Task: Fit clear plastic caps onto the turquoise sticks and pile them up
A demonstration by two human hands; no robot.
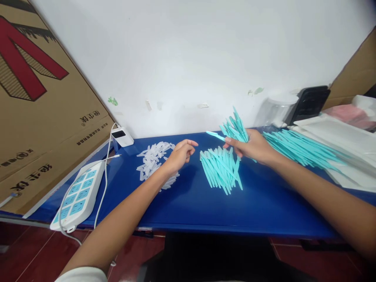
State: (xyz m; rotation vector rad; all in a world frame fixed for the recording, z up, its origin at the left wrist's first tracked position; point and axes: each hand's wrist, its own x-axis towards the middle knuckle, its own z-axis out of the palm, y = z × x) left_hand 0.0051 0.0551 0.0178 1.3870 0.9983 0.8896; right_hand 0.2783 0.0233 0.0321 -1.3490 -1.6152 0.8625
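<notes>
Turquoise sticks (221, 168), translucent pieces (151, 159) on blue table (182, 211)

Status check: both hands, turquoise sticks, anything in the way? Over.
Right hand: gripping turquoise bunch, one stick jutting leftward. Left hand: half-curled, hold unclear, near translucent pieces. No obstruction seen between hands.

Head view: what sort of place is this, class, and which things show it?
Probably an indoor workspace for small handwork: a blue table bears piles of teal sticks and small whitish pieces, with a power strip alongside.
</notes>
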